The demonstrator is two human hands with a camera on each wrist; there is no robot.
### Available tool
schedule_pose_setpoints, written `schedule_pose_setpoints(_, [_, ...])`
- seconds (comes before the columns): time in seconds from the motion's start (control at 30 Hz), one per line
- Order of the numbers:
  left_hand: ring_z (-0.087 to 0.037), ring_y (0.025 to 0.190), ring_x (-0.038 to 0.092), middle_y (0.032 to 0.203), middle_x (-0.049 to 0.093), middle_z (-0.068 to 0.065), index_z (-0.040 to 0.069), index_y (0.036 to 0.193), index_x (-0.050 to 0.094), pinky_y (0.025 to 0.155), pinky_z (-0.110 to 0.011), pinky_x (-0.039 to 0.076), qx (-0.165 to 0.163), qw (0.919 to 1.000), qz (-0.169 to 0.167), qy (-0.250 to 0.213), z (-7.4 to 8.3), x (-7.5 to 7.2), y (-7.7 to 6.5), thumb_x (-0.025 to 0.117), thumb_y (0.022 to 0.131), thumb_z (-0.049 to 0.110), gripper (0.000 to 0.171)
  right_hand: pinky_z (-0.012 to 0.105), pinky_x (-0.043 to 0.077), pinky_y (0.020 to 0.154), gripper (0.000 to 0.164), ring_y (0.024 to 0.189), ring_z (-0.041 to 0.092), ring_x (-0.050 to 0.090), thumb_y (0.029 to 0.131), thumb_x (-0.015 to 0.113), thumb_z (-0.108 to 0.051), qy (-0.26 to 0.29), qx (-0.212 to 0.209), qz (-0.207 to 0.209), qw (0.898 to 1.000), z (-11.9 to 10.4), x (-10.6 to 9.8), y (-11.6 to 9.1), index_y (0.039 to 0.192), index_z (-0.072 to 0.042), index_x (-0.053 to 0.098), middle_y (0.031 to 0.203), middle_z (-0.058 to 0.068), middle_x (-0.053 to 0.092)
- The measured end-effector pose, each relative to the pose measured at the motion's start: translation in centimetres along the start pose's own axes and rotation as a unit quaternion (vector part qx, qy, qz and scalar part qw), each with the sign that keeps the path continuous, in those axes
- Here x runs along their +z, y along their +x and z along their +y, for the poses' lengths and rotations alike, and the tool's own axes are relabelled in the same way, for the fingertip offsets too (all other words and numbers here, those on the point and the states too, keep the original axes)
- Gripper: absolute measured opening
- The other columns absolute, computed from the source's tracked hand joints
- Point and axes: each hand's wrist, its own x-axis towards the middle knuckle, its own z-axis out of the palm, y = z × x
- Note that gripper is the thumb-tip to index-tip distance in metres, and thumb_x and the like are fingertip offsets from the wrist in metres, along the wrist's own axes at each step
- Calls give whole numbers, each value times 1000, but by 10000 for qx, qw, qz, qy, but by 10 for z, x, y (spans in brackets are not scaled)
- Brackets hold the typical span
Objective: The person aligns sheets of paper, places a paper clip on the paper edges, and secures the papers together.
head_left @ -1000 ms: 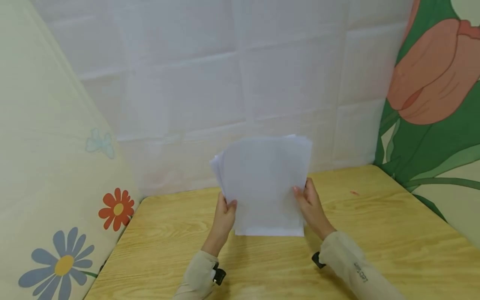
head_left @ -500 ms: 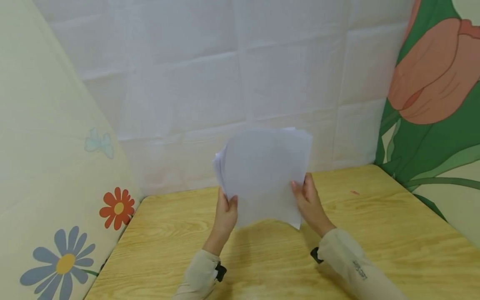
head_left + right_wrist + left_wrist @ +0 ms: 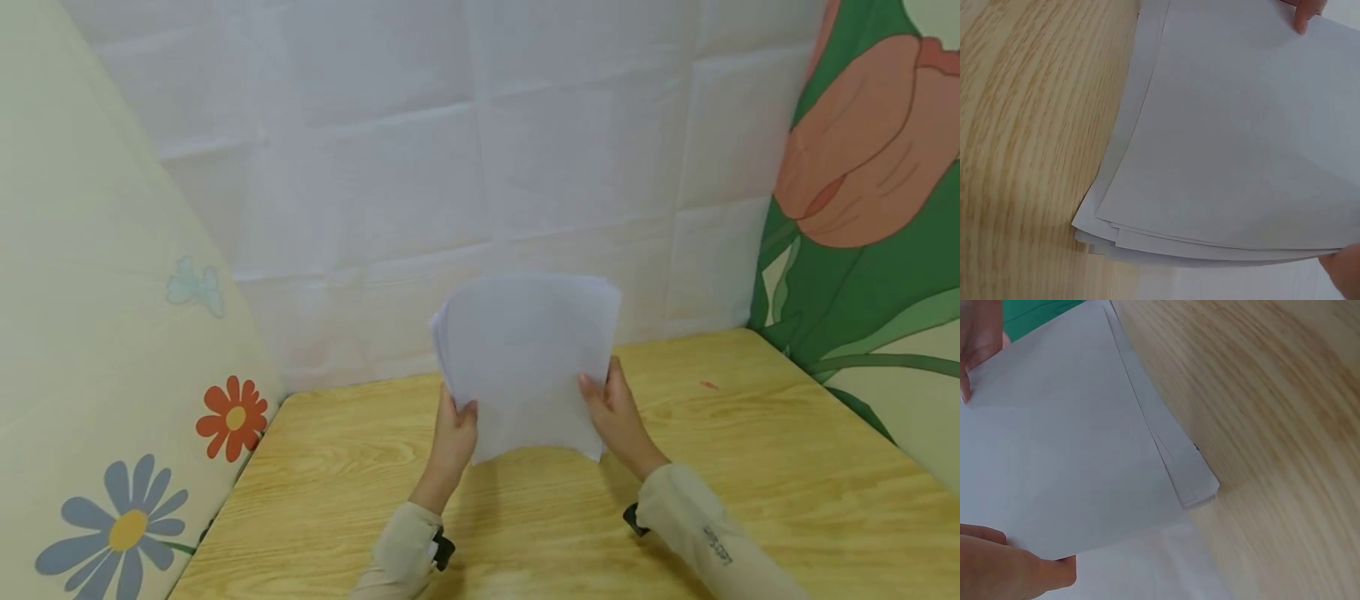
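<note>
A stack of white paper sheets [image 3: 532, 367] stands upright and slightly bowed in the middle of the head view, close over the table. My left hand [image 3: 456, 433] grips its left edge, thumb in front and fingers behind. On the opposite edge my right hand [image 3: 621, 414] holds the stack the same way, thumb lying on the front sheet. The left wrist view shows the paper [image 3: 1072, 437] with one sheet sticking out past the others at the edge near the table. In the right wrist view the layered corners of the sheets [image 3: 1166, 240] are uneven.
The wood-grain table [image 3: 337, 450] spreads around both hands, with a small red mark [image 3: 709, 385] at right. Behind it hangs a creased white sheet [image 3: 375, 208]. Floral panels border the left [image 3: 97, 292] and right [image 3: 885, 275] sides.
The stack rose a little off the table, then came down again with both hands. Its top and left edges look more even, and its bottom edge now bows upward.
</note>
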Motion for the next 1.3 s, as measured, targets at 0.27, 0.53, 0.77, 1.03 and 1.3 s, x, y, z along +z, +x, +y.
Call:
schedule_pose_setpoints(0.27, [-47, 132, 34, 140, 40, -28, -3, 139, 31, 108, -59, 26, -352, 9992, -6, 185, -3, 1, 0, 41, 95, -7, 45, 12, 38, 91, 38, 109, 4, 47, 101, 46, -6, -255, 116, -1, 9996, 4, -1, 0, 134, 7, 32, 125, 24, 48])
schedule_pose_setpoints(0.53, [-47, 135, 29, 142, 37, -28, -3, 139, 32, 108, -60, 23, -705, 9974, 1, 156, -2, 5, -3, 47, 91, -6, 50, 20, 41, 89, 40, 111, 24, 51, 102, 46, -16, -466, 647, -139, 9967, 7, -4, -1, 135, 3, 32, 126, 22, 50])
schedule_pose_setpoints(0.77, [-45, 132, 34, 138, 42, -26, -4, 135, 35, 107, -59, 26, -748, 9970, 136, 113, 3, 5, -4, 54, 94, 4, 46, 30, 47, 86, 42, 107, 25, 54, 101, 49, -19, -442, 890, -165, 9949, 6, -7, 1, 134, 2, 34, 124, 21, 52])
schedule_pose_setpoints(1.03, [-35, 125, 46, 134, 47, -19, 1, 139, 34, 103, -53, 36, 13, 9990, -110, -429, 14, -5, -1, 48, 102, 24, 46, 20, 44, 87, 44, 111, 18, 52, 101, 50, -18, -259, 743, -220, 9967, -1, -11, 8, 136, 3, 33, 129, 21, 49])
schedule_pose_setpoints(1.3, [-18, 105, 55, 119, 54, -14, -2, 131, 41, 88, -35, 46, 1060, 9923, -328, -558, 22, -18, 9, 40, 104, 16, 33, 20, 47, 82, 34, 101, 10, 56, 101, 48, -13, 68, -24, -173, 9998, -19, -21, 28, 128, 6, 39, 116, 13, 54])
